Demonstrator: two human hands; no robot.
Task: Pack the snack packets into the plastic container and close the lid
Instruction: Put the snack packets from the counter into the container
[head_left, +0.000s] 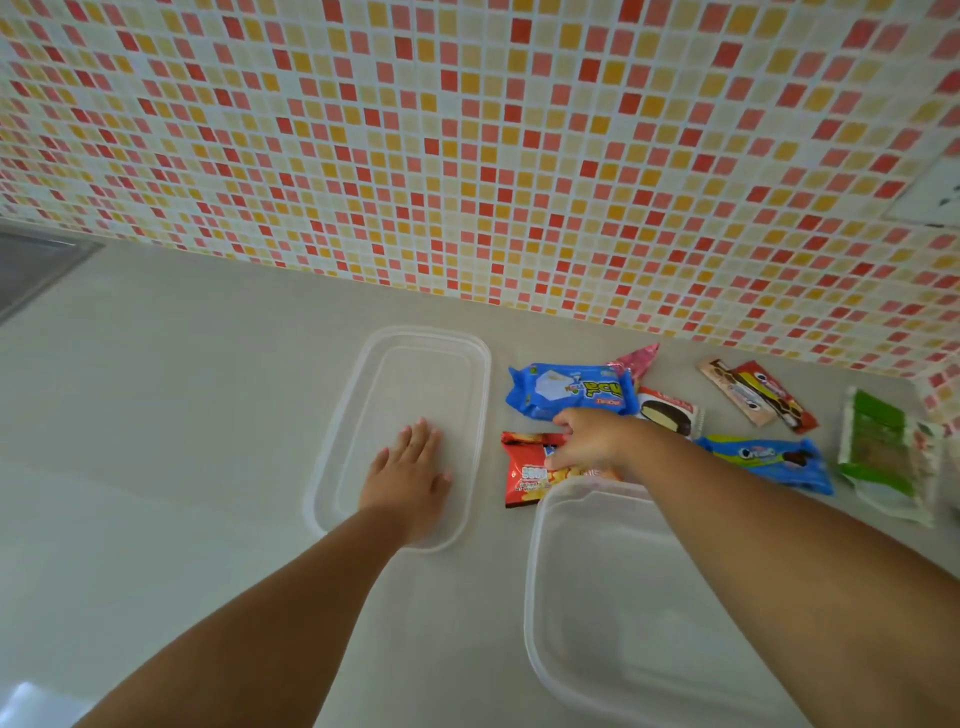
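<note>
A clear plastic lid (363, 364) lies flat on the pale counter, and my left hand (410, 467) rests on it, palm down with fingers spread. The clear container (530, 597) stands empty at the near right, partly under my right forearm. My right hand (592, 439) reaches over its far rim, fingers bent down onto a red snack packet (524, 467) that lies on the counter. Whether it grips the packet is unclear. Beyond lie a big blue packet (566, 389), a pink packet (636, 361), a white chocolate-pie packet (670, 413) and a blue cookie packet (769, 460).
Two red-brown packets (763, 397) and a green packet (883, 457) lie further right by the mosaic-tiled wall (467, 156). A steel sink edge (31, 265) shows at far left. A wall socket (930, 192) sits at upper right.
</note>
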